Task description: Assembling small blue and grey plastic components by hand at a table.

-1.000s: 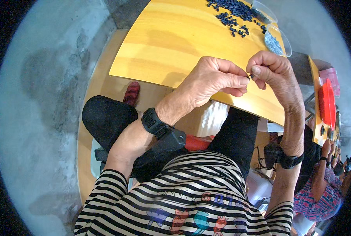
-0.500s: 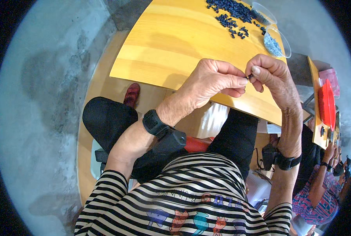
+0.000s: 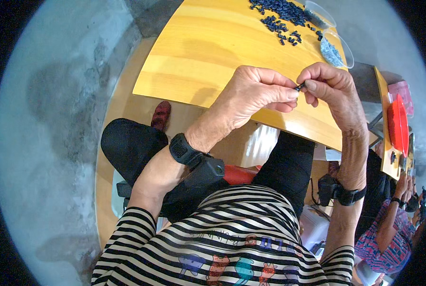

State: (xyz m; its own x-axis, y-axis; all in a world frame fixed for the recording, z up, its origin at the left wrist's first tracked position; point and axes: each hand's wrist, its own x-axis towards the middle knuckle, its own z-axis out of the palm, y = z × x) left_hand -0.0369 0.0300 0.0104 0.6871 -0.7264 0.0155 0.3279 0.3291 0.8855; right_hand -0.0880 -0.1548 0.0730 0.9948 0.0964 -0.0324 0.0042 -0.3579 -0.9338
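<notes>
Above the near edge of the yellow wooden table [image 3: 189, 52], my two hands meet fingertip to fingertip. Between thumb and forefinger, my left hand [image 3: 263, 93] pinches a small dark piece [image 3: 299, 87], whose exact kind is too small to make out. My right hand [image 3: 329, 88] is closed at the other end of that same piece, thumb against forefinger. At the table's far side lies a pile of small black parts [image 3: 282, 12], with several loose ones scattered nearer.
Beside the pile are a clear tub of light-blue small pieces [image 3: 331, 52] and another clear tub [image 3: 320, 16]. Rightward, a second table [image 3: 389, 164] bears a red basin [image 3: 398, 124]. A person in a patterned top [image 3: 384, 238] sits there. A grey wall [image 3: 55, 119] rises at left.
Both hands have risen slightly, still joined at the small dark piece. My right fingers have straightened a little, and more of the piece shows between the fingertips.
</notes>
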